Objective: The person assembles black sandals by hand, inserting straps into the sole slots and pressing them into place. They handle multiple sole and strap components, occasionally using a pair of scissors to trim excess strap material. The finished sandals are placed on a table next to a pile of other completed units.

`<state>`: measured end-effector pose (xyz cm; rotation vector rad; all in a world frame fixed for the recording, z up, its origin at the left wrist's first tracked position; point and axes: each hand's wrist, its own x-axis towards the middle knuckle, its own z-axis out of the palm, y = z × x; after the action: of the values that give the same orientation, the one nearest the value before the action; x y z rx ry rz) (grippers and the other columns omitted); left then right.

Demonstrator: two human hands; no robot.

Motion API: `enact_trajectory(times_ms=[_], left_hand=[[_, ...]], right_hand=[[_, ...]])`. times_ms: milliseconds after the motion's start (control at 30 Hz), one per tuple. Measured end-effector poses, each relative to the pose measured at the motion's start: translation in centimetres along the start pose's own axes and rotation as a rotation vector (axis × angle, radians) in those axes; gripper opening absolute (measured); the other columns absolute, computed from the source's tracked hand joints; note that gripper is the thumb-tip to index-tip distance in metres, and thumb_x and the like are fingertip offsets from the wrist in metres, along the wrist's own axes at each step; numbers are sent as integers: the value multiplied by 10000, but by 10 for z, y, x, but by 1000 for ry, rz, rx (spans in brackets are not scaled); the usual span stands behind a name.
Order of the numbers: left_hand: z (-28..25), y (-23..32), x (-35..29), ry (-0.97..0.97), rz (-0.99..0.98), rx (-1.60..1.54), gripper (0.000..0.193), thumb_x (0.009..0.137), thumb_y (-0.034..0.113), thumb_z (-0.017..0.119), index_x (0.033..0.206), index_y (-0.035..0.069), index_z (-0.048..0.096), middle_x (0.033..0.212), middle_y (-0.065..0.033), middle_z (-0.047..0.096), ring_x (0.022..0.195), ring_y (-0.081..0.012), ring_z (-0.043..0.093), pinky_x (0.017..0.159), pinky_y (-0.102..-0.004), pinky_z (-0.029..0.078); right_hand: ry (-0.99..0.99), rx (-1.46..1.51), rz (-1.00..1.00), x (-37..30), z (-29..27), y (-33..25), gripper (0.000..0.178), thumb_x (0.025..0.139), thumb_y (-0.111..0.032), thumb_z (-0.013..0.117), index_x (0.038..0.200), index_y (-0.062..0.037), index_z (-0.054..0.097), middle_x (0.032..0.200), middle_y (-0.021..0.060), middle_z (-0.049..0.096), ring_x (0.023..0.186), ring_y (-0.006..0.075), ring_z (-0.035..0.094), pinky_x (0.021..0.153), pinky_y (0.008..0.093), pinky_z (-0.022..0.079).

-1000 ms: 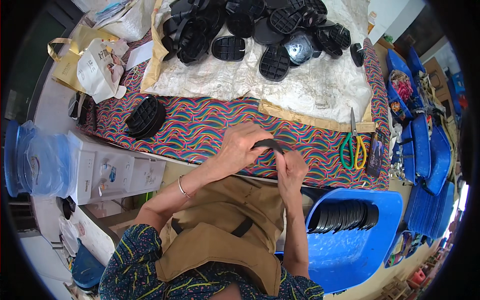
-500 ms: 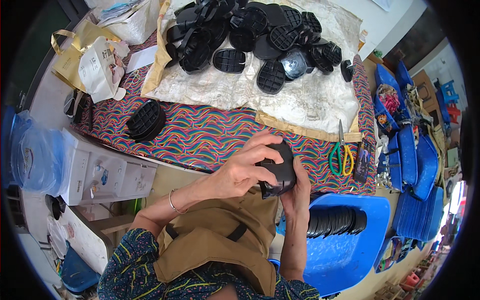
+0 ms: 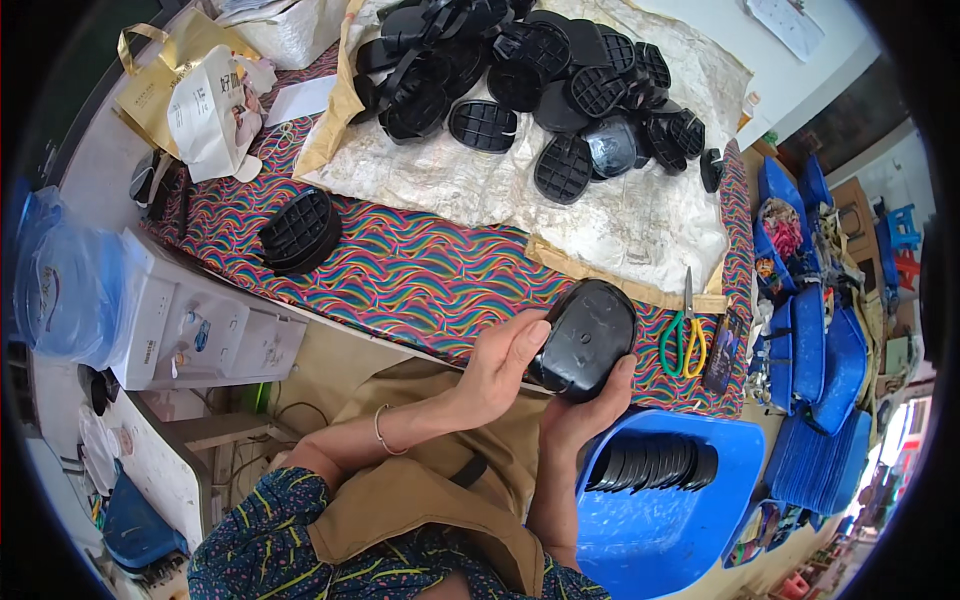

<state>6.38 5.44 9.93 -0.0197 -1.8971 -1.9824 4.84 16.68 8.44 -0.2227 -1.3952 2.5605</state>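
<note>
Between both hands I hold a black moulded piece (image 3: pixel 590 335), rounded in outline, its smooth shiny face turned up with a small round mark in it. My left hand (image 3: pixel 500 365) grips its left edge, thumb on top and fingers out of sight beneath. My right hand (image 3: pixel 595 410) closes on the lower right edge, with the thumb along the side. To the left, a small stack of similar black pieces (image 3: pixel 300 230) lies on the patterned cloth (image 3: pixel 430 265), showing gridded hollows. A larger heap of such pieces (image 3: pixel 520 75) covers the far part of a stained white sheet (image 3: pixel 440 185).
Green-and-yellow-handled scissors (image 3: pixel 685 335) lie right of my hands beside a dark flat packet (image 3: pixel 722 360). Below the table edge stands a blue tub (image 3: pixel 650 540) with a row of black pieces (image 3: pixel 655 465). Bags (image 3: pixel 205 125) are at the far left, a water dispenser (image 3: pixel 205 335) nearer.
The black piece has been turned so its smooth face shows, and has moved slightly right. My left hand has shifted from over its top to its left edge.
</note>
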Motion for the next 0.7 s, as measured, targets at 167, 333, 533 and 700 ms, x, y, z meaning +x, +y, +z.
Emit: enact_trajectory(times_ms=[167, 333, 533, 700], left_hand=[[-1, -8, -3, 100, 149, 222, 224, 1025, 186, 506, 1014, -23, 588, 640, -75, 492, 560, -167, 492, 527, -317, 390], [-8, -10, 5, -14, 8, 43, 237, 1025, 210, 528, 981, -12, 597, 716, -32, 551, 656, -110, 510, 585, -282, 413], [-13, 6, 18, -132, -283, -148, 309, 1039, 259, 518, 1063, -26, 636, 909, 15, 616, 844, -46, 522, 735, -231, 452], [-16, 14, 18, -128, -368, -307, 364, 1043, 277, 506, 1156, -43, 636, 970, 7, 636, 906, -58, 551, 819, -238, 472]], right_hand=[[68, -111, -108, -12, 7, 11, 419, 1002, -388, 516, 1111, 9, 595, 1047, 102, 633, 929, 195, 631, 812, 337, 519], [-14, -128, -106, -5, -1, 6, 436, 995, -400, 522, 1122, 11, 591, 1056, 113, 627, 940, 199, 631, 807, 338, 523], [-106, -114, -146, -4, -4, 7, 434, 998, -375, 512, 1152, 24, 592, 1067, 123, 642, 940, 211, 646, 816, 342, 530], [-163, -133, -74, 3, -13, 5, 430, 1002, -371, 504, 1131, 26, 603, 1042, 110, 650, 902, 196, 647, 797, 325, 528]])
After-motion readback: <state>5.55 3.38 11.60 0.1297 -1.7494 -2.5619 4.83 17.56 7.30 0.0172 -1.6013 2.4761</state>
